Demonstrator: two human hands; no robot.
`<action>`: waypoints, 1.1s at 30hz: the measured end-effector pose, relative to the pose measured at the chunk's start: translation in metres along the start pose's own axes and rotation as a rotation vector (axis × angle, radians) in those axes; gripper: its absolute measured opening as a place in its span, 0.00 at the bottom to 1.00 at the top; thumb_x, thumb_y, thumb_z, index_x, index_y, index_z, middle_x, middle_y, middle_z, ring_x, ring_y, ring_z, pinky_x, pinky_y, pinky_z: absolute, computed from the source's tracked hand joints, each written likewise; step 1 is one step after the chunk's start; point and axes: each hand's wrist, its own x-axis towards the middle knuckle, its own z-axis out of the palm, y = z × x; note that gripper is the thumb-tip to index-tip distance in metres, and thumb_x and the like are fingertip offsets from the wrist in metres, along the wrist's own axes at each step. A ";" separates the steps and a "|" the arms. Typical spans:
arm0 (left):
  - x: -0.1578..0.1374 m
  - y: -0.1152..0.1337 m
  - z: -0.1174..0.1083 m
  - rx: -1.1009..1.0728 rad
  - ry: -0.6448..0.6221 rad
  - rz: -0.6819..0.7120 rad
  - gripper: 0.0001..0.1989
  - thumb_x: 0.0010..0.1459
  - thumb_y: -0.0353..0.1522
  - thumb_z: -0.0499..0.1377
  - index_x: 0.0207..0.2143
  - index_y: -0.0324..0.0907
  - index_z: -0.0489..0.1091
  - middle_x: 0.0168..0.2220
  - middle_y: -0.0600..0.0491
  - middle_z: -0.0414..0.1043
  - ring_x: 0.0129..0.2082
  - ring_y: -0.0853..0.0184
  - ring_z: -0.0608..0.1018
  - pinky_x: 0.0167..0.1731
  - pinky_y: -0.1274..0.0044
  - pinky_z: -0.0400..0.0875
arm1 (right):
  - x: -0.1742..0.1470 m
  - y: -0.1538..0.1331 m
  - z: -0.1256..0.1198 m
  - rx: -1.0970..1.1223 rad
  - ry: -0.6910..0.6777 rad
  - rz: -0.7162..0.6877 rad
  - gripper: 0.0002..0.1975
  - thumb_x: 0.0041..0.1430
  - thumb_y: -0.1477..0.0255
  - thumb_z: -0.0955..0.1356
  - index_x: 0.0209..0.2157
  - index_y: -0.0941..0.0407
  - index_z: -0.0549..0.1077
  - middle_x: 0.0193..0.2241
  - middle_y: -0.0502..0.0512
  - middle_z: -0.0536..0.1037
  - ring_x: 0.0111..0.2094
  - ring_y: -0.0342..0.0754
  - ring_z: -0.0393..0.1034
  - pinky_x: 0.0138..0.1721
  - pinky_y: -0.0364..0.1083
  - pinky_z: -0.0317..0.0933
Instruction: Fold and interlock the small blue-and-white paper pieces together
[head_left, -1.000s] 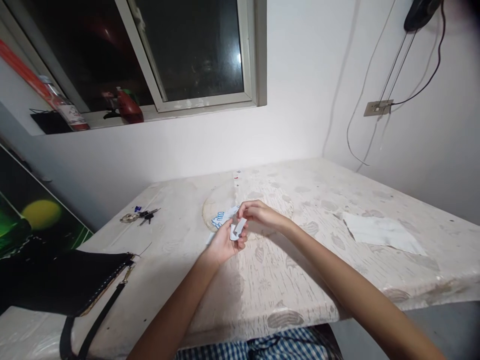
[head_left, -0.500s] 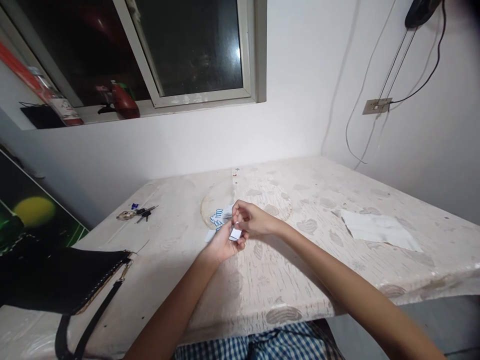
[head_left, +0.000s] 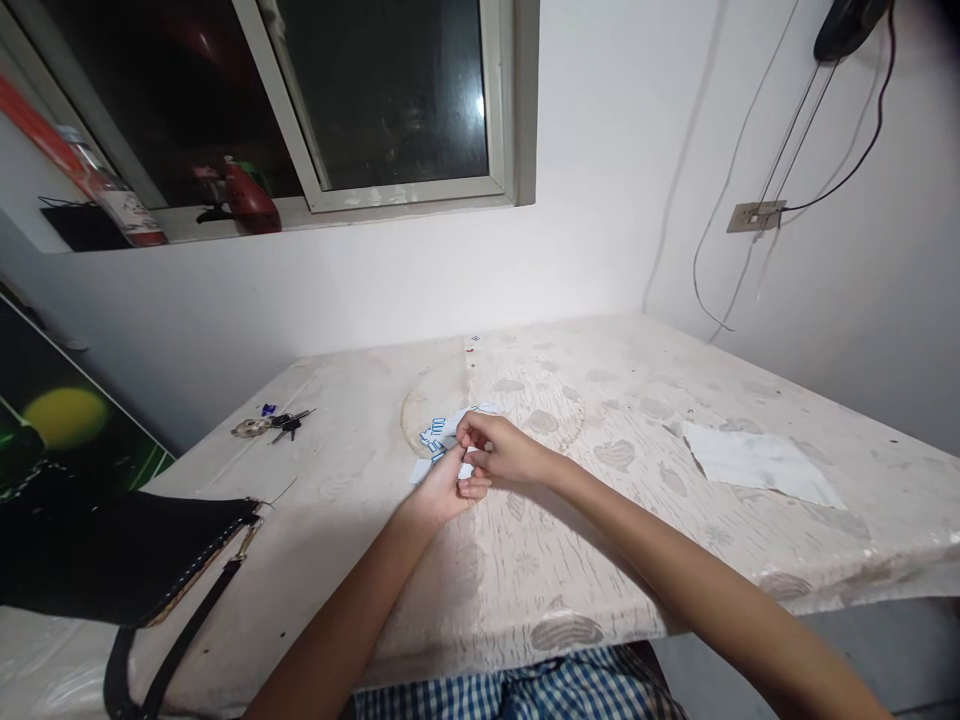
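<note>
My left hand and my right hand meet above the middle of the table, fingertips close together. Between them is a small piece of white paper, mostly covered by the fingers. My left hand is closed round its lower part. The thumb and fingers of my right hand pinch at its upper side. Just beyond the left hand lies white paper with blue print, partly hidden by the hands; whether it joins the held piece I cannot tell.
A floral plastic cloth covers the table. At the left lie keys and a black bag with a strap. A torn white sheet lies at the right. Bottles stand on the window sill behind.
My right hand has shifted slightly down and inward over the paper, covering more of it. More white paper shows beyond the fingers. My left hand has barely moved.
</note>
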 end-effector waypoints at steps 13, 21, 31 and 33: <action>-0.004 -0.008 0.004 0.224 -0.002 0.216 0.23 0.53 0.52 0.48 0.24 0.42 0.54 0.14 0.64 0.44 0.09 0.81 0.46 0.10 0.86 0.36 | 0.007 0.015 -0.008 0.169 -0.023 0.158 0.27 0.44 0.79 0.67 0.49 0.58 0.62 0.32 0.52 0.70 0.31 0.42 0.63 0.34 0.43 0.58; -0.010 -0.004 0.007 0.146 -0.145 0.256 0.16 0.57 0.45 0.46 0.31 0.42 0.60 0.17 0.59 0.55 0.10 0.77 0.54 0.11 0.83 0.48 | 0.006 0.001 -0.024 0.077 -0.034 0.132 0.10 0.45 0.81 0.65 0.32 0.59 0.74 0.29 0.52 0.73 0.33 0.44 0.65 0.38 0.45 0.58; -0.003 -0.006 0.000 0.139 -0.140 0.397 0.06 0.50 0.22 0.54 0.32 0.34 0.66 0.25 0.50 0.68 0.22 0.73 0.71 0.28 0.79 0.67 | 0.005 0.007 -0.050 0.139 -0.068 0.061 0.11 0.44 0.83 0.63 0.30 0.58 0.72 0.36 0.53 0.71 0.39 0.44 0.66 0.43 0.46 0.58; 0.000 -0.009 0.000 0.192 -0.109 0.489 0.08 0.50 0.23 0.56 0.36 0.35 0.66 0.27 0.49 0.69 0.24 0.70 0.73 0.32 0.76 0.68 | 0.006 0.009 -0.048 0.163 0.000 0.161 0.14 0.45 0.83 0.62 0.34 0.58 0.71 0.34 0.53 0.72 0.36 0.44 0.66 0.40 0.45 0.60</action>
